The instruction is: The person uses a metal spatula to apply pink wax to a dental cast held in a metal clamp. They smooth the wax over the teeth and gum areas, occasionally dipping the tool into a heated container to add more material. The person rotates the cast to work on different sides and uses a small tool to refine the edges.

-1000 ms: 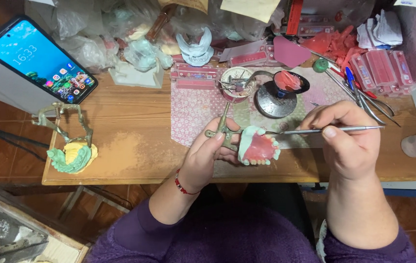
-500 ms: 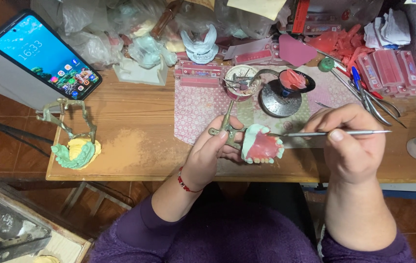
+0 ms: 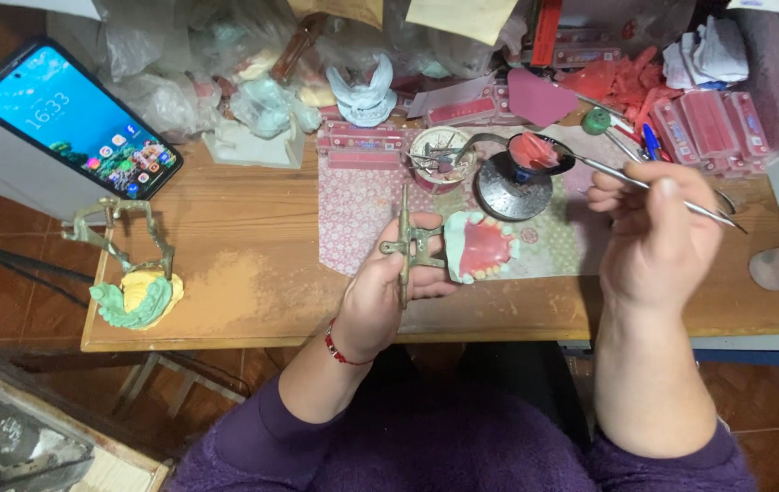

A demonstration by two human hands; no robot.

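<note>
1. Far left, around 10 o'clock: a smartphone (image 3: 75,118) with its screen lit, propped on something grey just off the wooden table (image 3: 252,282).
2. At about 8 o'clock on the table edge sits a second brass articulator (image 3: 120,232) with a green and yellow plaster cast (image 3: 139,301) under it.
3. Along the back at 12 o'clock there are plastic bags, a pale blue dental cast (image 3: 364,91), and a small round dish (image 3: 439,155) next to a dark metal stand (image 3: 510,187).
4. Dead centre: the left hand (image 3: 389,296) is wrapped around a brass articulator frame (image 3: 407,246), fingers closed on it, holding it upright. There's a red bracelet on that wrist.
5. Mounted on that frame, just right of the hand, is the denture model (image 3: 482,251), pink wax with teeth on a mint-green base, held over the patterned cloth (image 3: 362,210).
6. At 2 o'clock the right hand (image 3: 658,228) pinches a thin metal spatula (image 3: 626,178), whose tip reaches to a spoon of red wax (image 3: 535,150) over the stand.
7. Far right, 1 o'clock: pink wax sheets and red boxes (image 3: 708,118).
</note>
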